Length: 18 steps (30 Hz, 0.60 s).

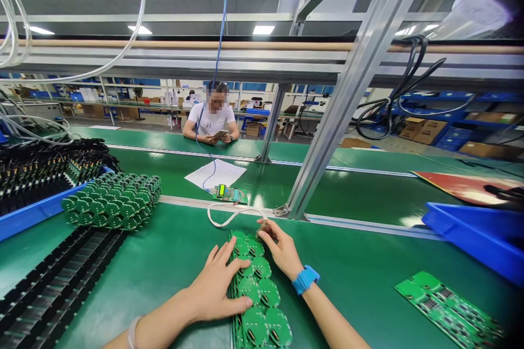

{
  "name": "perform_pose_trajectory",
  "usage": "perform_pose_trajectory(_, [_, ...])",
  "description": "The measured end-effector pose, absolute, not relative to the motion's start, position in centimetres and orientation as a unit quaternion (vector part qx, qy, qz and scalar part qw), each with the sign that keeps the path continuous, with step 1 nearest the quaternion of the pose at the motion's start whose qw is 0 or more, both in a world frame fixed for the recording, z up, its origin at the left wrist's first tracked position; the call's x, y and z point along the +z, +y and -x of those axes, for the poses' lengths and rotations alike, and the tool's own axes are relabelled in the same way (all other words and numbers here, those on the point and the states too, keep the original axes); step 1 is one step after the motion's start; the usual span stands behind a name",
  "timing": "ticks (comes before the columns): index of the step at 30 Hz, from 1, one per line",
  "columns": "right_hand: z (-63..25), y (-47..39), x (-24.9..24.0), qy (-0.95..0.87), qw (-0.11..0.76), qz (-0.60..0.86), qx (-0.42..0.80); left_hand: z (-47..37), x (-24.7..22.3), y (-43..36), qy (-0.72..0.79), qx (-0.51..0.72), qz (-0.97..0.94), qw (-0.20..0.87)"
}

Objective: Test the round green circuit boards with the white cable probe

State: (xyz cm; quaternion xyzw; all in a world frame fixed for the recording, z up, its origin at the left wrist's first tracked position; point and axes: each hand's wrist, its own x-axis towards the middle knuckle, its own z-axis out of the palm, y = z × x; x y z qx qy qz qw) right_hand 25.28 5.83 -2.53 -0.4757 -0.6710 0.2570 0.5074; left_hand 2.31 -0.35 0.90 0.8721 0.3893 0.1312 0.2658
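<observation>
A panel of round green circuit boards (258, 289) lies in front of me on the green bench, with more green panels showing under its left edge. My left hand (216, 286) rests on its left side, fingers spread over the boards. At the panel's far end, my right hand (282, 248) pinches a small brownish connector (262, 227), whose details are partly hidden by the fingers. A white cable (221, 223) runs from it to a small circuit board with a lit yellow-green display (221, 191). A blue wristband (305, 279) circles my right wrist.
Stacked round boards (112, 202) and black slotted racks (61, 283) stand left, beside a blue tray (24, 221) of black parts. At right are another blue bin (470, 240) and a rectangular green circuit board (446, 305). A slanted metal post (347, 87) rises ahead. A person (213, 120) sits opposite.
</observation>
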Motion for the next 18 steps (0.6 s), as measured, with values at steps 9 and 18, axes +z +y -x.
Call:
perform_pose_trajectory(9, [-25.00, 5.85, -3.43, -0.649, 0.527, 0.480, 0.265, -2.19, 0.79, -0.19, 0.346, 0.141, -0.893, 0.251])
perform_pose_trajectory(18, [-24.87, 5.70, -3.52, -0.647, 0.542, 0.471, 0.258, -2.17, 0.92, -0.34, 0.352, 0.127, -0.893, 0.249])
